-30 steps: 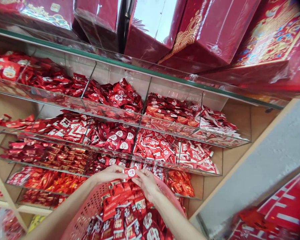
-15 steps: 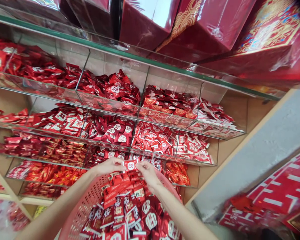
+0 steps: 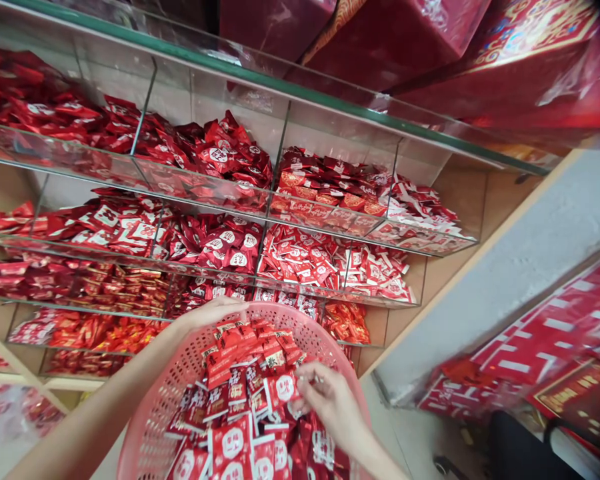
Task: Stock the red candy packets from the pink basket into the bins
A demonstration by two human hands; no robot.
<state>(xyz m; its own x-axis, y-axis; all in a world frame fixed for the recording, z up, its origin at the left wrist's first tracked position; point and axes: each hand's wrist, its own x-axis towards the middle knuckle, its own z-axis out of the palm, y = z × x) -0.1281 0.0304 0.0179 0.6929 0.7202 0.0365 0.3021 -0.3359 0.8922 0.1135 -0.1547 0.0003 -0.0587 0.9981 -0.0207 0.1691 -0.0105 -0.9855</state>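
Observation:
A pink perforated plastic basket (image 3: 147, 407) holds a heap of small red snack packets with white and dark lettering. At its far left rim, my left hand (image 3: 223, 311) closes on the edge, the fingertips partly out of sight. Over the right part of the heap is my right hand (image 3: 325, 399), its fingers curled in at the right edge of a red-and-white packet (image 3: 281, 390) with a round white mark. That packet rests on top of the others. More red-and-white packets (image 3: 230, 443) lie nearer me, dark red ones (image 3: 323, 447) to their right.
Glass-fronted shelf bins (image 3: 220, 193) full of red packets rise beyond the basket. Large dark red boxes (image 3: 395, 47) stand on the glass shelf (image 3: 300, 90) above. To the right are a grey wall (image 3: 545, 233), red-and-white packages (image 3: 525, 353) and a black object (image 3: 517, 447) on the floor.
Both hands held the small packet above the far rim. My left hand has moved to the rim, while my right hand and the packet have come down into the basket. The view has tilted downward.

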